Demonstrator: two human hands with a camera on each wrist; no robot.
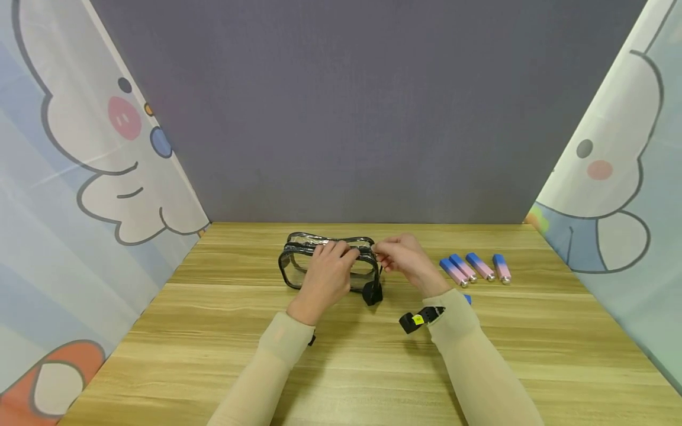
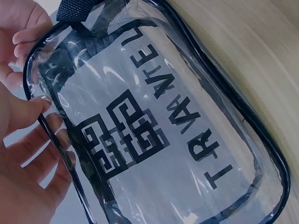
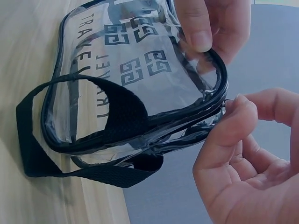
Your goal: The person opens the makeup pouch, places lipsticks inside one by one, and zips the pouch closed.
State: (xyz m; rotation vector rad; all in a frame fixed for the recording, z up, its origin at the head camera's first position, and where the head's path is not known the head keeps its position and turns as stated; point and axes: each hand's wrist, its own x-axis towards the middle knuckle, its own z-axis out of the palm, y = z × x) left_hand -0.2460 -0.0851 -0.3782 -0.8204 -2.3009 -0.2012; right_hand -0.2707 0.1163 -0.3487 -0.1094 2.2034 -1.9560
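We see a clear plastic, black-piped bag (image 2: 159,119), long axis left-right; left hand (image 1: 326,275) pinches its top edge, right hand (image 1: 407,257) its upper right corner.

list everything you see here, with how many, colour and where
clear pouch: 1, transparent with black edging and lettering, standing on the table, centre
strap: 1, black, on the pouch's right end
slim sticks: 4, blue-to-pink with silvery tips, lying right of the pouch
blue end: 1, blue, beside the right sleeve, rest hidden
table: 1, wood-grain yellow-brown, under everything
panel: 1, grey, behind the table
cartoon sheets: 2, mostly white and pale blue, left and right
wrist gear: 2, black, yellow label on the right one
sleeves: 2, cream, both forearms
left hand: 1, bare, gripping the pouch's edge
right hand: 1, bare, pinching at the pouch's corner
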